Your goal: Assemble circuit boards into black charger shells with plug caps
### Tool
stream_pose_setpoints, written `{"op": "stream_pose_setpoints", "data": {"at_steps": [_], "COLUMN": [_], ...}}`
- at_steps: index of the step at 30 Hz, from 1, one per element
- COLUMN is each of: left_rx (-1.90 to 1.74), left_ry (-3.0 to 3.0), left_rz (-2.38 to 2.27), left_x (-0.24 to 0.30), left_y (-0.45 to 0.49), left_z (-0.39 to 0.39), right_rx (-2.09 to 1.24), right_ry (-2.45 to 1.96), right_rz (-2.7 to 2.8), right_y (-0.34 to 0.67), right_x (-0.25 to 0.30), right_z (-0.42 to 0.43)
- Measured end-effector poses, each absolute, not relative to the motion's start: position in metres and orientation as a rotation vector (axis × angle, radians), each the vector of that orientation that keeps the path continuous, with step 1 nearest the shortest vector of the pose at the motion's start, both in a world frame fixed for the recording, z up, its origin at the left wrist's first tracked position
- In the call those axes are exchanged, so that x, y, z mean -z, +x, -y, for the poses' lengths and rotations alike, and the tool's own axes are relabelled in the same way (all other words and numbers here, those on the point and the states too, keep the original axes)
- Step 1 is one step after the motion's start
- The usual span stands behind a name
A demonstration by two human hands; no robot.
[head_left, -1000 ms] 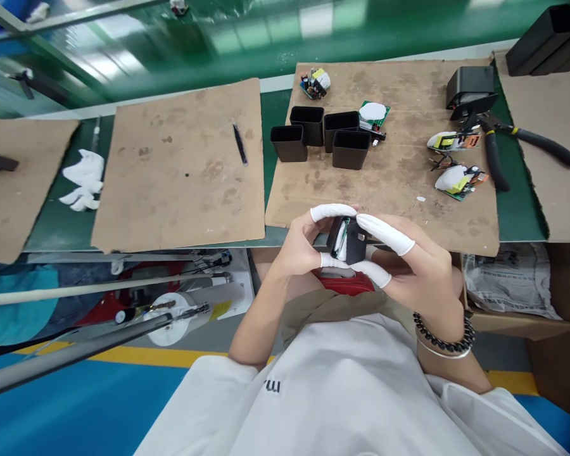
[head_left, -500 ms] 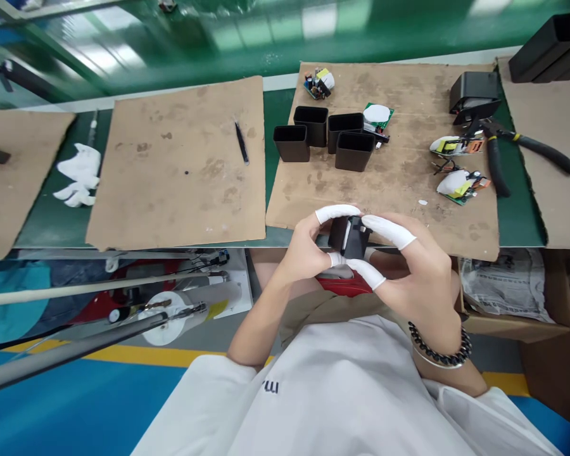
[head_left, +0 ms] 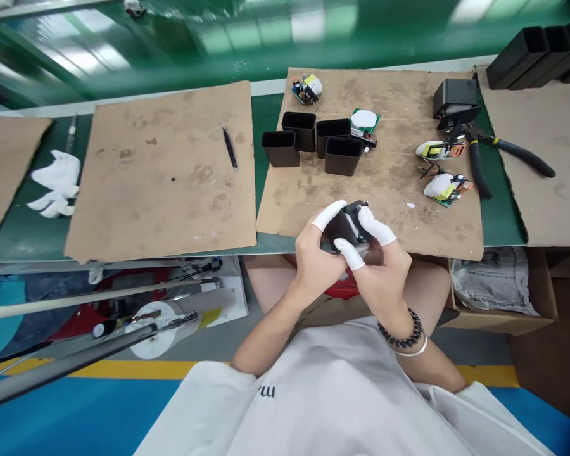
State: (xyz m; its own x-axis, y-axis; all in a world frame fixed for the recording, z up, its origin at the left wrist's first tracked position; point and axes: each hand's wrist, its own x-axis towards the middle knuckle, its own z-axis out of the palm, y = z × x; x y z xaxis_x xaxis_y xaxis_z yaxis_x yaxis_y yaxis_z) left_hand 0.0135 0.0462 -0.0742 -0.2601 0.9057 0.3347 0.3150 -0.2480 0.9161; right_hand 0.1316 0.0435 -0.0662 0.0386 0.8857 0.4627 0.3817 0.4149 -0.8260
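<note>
Between my hands, just over the bench's front edge, is a black plastic case (head_left: 340, 229) with a white part showing inside. My left hand (head_left: 316, 250) wraps its left side. With white-covered fingertips, my right hand (head_left: 382, 259) grips the right side, where a black end piece (head_left: 358, 215) sits; whether it is joined to the case I cannot tell. Several open black cases (head_left: 342, 157) stand upright on the cardboard (head_left: 285, 209) beyond. A circuit board with a white pad (head_left: 365, 120) lies behind them.
Two circuit assemblies (head_left: 445, 187) and black-handled pliers (head_left: 517, 155) lie to the right, near another black case (head_left: 455, 98). Tweezers (head_left: 229, 149) lie on the left cardboard (head_left: 161, 190). White finger covers (head_left: 59, 177) are farther left. A cardboard box (head_left: 508, 320) sits below at right.
The case has turned and tilted between my hands. My right hand has moved left and closer in, its fingertips now at the end piece. The whole view has shifted slightly.
</note>
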Motion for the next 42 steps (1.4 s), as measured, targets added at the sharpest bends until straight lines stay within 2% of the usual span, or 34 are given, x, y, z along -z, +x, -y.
{"op": "stream_pose_setpoints", "data": {"at_steps": [7,13,19,25,32,38,42], "left_rx": [-1.457,-1.347,-1.359,-1.420,-1.424,-1.416,-1.413], "left_ry": [1.652,1.797,1.845,1.744,1.722,1.684,1.650], "left_rz": [-1.443,-1.414,-1.491,-1.429,-1.444,-1.452,-1.424], "left_x": [0.076,0.071,0.067,0.068,0.067,0.068,0.067], "left_y": [0.003,-0.009,-0.006,-0.007,-0.003,-0.005,-0.006], "left_z": [-0.048,-0.053,-0.053,-0.051,-0.051,-0.048,-0.048], "right_rx": [-0.443,-0.130,-0.283,-0.156,-0.166,-0.016,-0.052], "right_ry": [-1.126,-1.094,-1.192,-1.131,-1.263,-1.030,-1.124], "right_rz": [1.605,1.524,1.850,1.771,2.015,1.828,1.810], "right_y": [0.139,0.180,0.191,0.194,0.185,0.196,0.190], "right_x": [0.061,0.036,0.044,0.020,0.054,0.021,0.041], "right_z": [-0.060,-0.082,-0.095,-0.074,-0.093,-0.077,-0.078]}}
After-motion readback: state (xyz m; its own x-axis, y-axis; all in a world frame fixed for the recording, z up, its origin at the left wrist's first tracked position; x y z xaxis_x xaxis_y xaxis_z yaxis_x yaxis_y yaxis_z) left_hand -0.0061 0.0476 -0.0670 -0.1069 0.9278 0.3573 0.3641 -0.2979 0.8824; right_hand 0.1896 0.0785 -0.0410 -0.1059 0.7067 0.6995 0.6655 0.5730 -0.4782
